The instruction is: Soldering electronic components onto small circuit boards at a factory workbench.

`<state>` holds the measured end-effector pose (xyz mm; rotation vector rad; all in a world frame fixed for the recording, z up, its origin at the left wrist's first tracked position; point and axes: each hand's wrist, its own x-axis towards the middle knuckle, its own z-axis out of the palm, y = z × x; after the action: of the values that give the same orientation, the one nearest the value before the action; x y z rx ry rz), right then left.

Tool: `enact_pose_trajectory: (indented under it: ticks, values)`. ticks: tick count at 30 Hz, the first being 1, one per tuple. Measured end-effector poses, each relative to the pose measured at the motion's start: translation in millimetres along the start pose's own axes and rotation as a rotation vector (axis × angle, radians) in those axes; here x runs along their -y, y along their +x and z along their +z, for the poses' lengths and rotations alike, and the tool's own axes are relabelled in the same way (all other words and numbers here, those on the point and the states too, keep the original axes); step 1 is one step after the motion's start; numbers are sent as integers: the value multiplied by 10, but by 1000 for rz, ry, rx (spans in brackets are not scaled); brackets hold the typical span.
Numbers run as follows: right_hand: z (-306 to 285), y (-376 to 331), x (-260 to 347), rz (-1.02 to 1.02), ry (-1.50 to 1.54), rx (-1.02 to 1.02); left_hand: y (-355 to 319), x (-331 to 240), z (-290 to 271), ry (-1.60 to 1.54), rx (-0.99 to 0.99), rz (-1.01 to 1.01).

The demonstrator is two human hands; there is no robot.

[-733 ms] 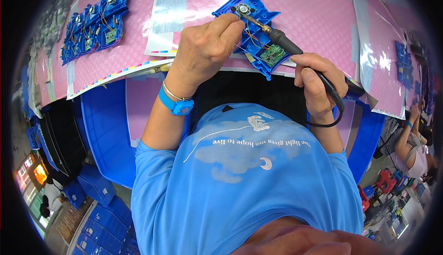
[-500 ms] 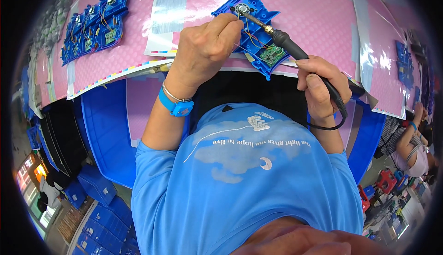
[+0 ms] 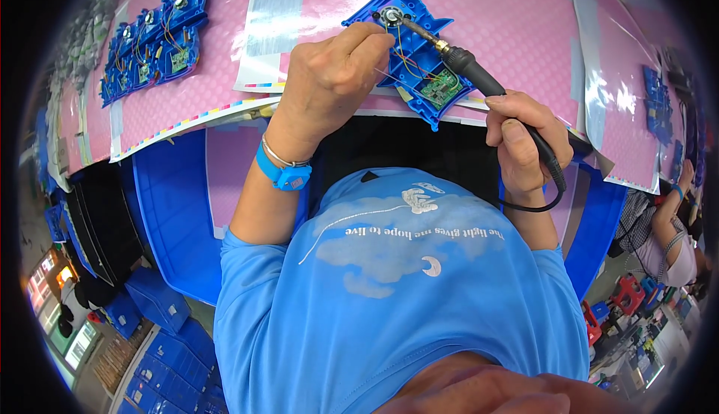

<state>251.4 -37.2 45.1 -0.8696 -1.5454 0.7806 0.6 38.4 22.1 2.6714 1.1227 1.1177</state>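
A blue plastic housing half (image 3: 410, 49) lies open on the bench, with a round speaker (image 3: 390, 16) near its far end. Thin coloured wires run from there to a green circuit board (image 3: 440, 87) at its near end. My right hand (image 3: 528, 141) is closed around the black handle of a soldering iron (image 3: 483, 77). The iron's tip reaches the speaker, apparently touching it. Close by the speaker, my left hand (image 3: 337, 77) pinches a thin strand that looks like solder wire. The fingertips partly hide that strand and the housing's left side.
More blue housing halves (image 3: 153, 36) with speakers and boards lie in a row on the left. Others (image 3: 657, 107) rest at the far right. Pink printed sheeting (image 3: 517, 25) covers the bench. A blue bin (image 3: 176, 219) sits below its edge. A co-worker's arm (image 3: 665, 219) shows at right.
The soldering iron has shifted very slightly left and its tip now lies over the speaker's right part. My left hand has barely moved. The co-worker's arm at right has moved.
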Motion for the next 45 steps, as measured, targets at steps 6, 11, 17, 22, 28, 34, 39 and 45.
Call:
enact_pose_trajectory:
  ticks: [6,11,17,22,28,34,39,45]
  values:
    - [-47,5,-7,1,-1,-37,-30,-60,-107,-183,-61,-72]
    - [-117,-42,-38,39,38,-41,-99,-104,-269,-379,80,-118]
    - [-168,-110,-41,10,19,-146,-8,30,-101,-177,151,-33]
    - [-248,-148,22,-26,92,-114,26,742,-580,34,232,7]
    - [-234,-173,31,0,79,-133,-138,1586,-1229,254,330,-84]
    - [-77,-87,123,-24,5,-130,-191,2009,-1504,341,297,-28]
    - [-93,34,160,-248,-474,-78,-247,1735,-1502,404,-89,-138]
    - [187,239,-62,-449,-487,-37,9,-765,-469,-833,-48,-771]
